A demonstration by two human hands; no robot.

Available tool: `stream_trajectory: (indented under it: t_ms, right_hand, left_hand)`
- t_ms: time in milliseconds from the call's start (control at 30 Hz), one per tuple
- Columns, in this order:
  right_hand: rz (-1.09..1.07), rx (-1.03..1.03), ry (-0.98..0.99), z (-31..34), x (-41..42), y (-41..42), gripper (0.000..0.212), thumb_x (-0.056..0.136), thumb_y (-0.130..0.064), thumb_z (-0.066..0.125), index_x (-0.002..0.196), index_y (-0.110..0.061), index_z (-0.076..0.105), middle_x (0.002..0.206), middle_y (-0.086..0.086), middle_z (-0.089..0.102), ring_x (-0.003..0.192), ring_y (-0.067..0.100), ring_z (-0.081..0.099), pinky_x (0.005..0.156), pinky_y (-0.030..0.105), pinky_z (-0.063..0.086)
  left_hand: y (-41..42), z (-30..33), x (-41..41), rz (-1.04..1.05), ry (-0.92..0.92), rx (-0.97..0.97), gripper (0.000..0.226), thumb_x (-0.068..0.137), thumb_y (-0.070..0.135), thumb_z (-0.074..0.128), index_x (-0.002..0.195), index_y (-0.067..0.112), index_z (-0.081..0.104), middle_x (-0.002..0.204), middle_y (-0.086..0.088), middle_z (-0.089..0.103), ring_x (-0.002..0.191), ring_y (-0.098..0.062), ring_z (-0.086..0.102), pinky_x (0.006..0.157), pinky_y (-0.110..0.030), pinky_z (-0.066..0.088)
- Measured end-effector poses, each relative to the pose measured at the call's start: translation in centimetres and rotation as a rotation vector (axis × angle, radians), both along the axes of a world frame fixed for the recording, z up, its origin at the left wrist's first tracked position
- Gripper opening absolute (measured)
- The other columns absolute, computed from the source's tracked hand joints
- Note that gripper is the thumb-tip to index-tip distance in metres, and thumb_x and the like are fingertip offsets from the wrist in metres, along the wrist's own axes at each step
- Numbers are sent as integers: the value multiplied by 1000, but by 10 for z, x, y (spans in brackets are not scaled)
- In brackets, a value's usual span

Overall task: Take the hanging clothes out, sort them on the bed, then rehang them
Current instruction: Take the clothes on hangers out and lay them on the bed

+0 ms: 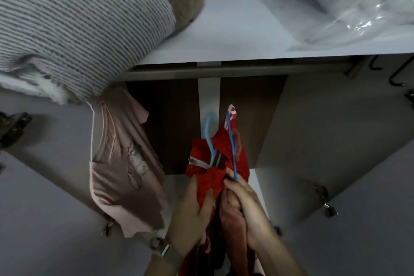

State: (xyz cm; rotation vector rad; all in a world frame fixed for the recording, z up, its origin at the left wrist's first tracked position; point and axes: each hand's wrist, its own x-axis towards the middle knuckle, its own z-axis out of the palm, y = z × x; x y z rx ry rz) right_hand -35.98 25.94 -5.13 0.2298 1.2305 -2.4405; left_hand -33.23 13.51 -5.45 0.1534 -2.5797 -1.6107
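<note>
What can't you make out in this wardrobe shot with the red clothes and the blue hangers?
- Head view: the lower part of the red garment is hidden behind the left hand and right hand and cut off by the bottom edge.
- The blue hangers are partly buried in red fabric.
- What the plastic bag on the shelf holds is blurred by glare.

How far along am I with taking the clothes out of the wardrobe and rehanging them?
Hard to tell which stage. The rail is nearly bare, so most clothes look taken out. In hand: your left hand and right hand hold a red garment on a blue hanger. A pink shirt hangs at the left. The bed is out of view.
</note>
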Motion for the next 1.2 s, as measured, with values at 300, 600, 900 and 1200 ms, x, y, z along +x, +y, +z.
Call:
stream_trajectory:
  t_ms: [300, 600, 900, 1200]
  right_hand:
    - [85, 56, 53, -6, -12, 38, 33, 76, -13, 69, 108, -11, 64, 72, 8, 69, 62, 14, 67, 56, 18, 52]
    - [128, 307, 52, 0, -32, 72, 33, 84, -13, 67, 56, -17, 51, 43, -3, 34, 30, 6, 23, 31, 16, 17]
    - [322, 666, 263, -7, -26, 109, 36, 83, -2, 65, 56, -6, 41, 42, -4, 26, 31, 6, 23, 36, 16, 19]
    - [232, 682, 203, 9, 45, 117, 26, 85, -1, 63, 65, 3, 47, 42, -8, 29, 30, 2, 22, 33, 14, 17]
  left_hand:
    - [35, -9, -5, -201, 6, -159, 41, 97, 30, 39, 123, 54, 18, 74, 8, 65, 69, -5, 62, 61, -15, 47]
    - [63, 4, 4, -386, -152, 252, 68, 83, 36, 66, 134, 30, 22, 93, 47, 57, 91, 26, 51, 78, 3, 36]
    - [17, -2, -77, -245, 216, -336, 48, 71, 62, 46, 116, 44, 45, 114, 22, 39, 108, -1, 38, 88, -13, 35]
    - [50, 3, -100, -639, 712, -822, 38, 61, 54, 54, 77, 23, 70, 89, 6, 66, 94, -17, 60, 94, -32, 28]
